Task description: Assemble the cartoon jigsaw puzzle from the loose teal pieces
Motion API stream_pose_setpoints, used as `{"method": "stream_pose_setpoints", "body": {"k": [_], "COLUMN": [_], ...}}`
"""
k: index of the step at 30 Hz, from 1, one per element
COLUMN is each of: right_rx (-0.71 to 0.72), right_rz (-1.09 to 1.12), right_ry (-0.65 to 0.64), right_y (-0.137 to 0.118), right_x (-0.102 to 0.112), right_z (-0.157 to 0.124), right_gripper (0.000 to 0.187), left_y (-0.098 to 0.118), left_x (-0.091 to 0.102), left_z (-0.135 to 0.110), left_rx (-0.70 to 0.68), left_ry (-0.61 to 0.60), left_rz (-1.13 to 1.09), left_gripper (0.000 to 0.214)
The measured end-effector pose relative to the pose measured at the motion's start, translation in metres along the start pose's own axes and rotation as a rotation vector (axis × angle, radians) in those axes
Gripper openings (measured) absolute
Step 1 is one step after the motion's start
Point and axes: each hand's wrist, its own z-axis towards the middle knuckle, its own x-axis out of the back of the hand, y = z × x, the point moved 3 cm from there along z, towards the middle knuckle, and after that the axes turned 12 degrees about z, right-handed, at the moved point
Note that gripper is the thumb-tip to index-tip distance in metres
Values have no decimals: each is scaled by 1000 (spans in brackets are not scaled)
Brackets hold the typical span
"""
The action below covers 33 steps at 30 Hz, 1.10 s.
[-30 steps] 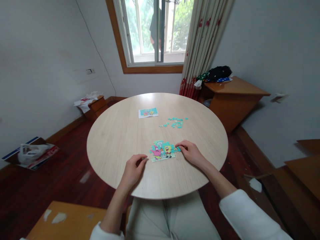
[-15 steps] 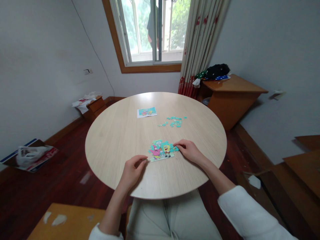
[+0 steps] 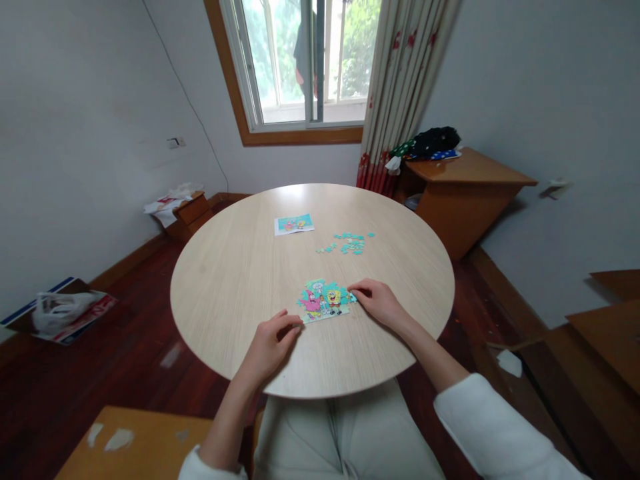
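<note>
A partly assembled jigsaw puzzle (image 3: 323,303) with pink and yellow cartoon figures on turquoise lies on the round table (image 3: 225,293) in front of me. My left hand (image 3: 275,340) is at its lower left corner, thumb and fingertips closed together on the edge there. At the right edge, my right hand (image 3: 377,300) pinches a small turquoise puzzle piece (image 3: 353,297) against the puzzle; the fingers partly hide it. Loose puzzle pieces (image 3: 353,245) lie scattered beyond the puzzle. Farther back and to the left is a picture sheet (image 3: 294,225) with the same cartoon figures.
Behind the table are a window (image 3: 310,67) and a curtain (image 3: 400,87). A wooden desk (image 3: 465,180) with dark cloth on it stands at the back right. A wooden stool or bench top (image 3: 145,447) is at the lower left.
My left hand has shifted slightly right, onto the puzzle's lower left corner. My right hand stays at the right edge, its fingertips having moved very little.
</note>
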Motion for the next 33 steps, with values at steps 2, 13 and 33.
{"method": "stream_pose_setpoints", "body": {"k": [2,13,33], "right_rx": [-7,-25,181], "right_rz": [-18,-123,37], "right_ry": [7,28,239], "right_y": [-1,-10,-20], "right_x": [-1,-3,4], "right_z": [-1,-6,-13], "right_gripper": [21,18,22], "left_y": [1,3,0], "left_x": [0,1,0], "left_z": [0,0,1], "left_rx": [-7,-30,-26], "left_ry": [-9,-18,-10], "left_rz": [12,38,-4], "left_gripper": [16,18,17]}}
